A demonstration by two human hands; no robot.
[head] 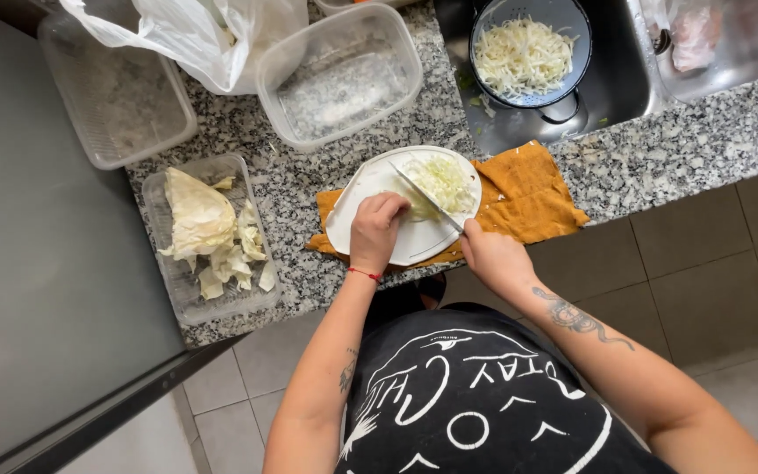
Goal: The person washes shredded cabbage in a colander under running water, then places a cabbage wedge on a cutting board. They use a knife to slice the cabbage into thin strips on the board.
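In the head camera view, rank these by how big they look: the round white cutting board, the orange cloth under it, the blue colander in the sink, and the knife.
Largest to smallest, as they look:
1. Orange cloth, though partly hidden.
2. White cutting board.
3. Blue colander, close to the board; it sits lower in the sink, so unsure.
4. Knife, held by the right hand.

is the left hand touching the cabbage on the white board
Touching. The head view shows the left hand pressed knuckles-down on the cabbage on the white cutting board, with no gap between fingers and leaves.
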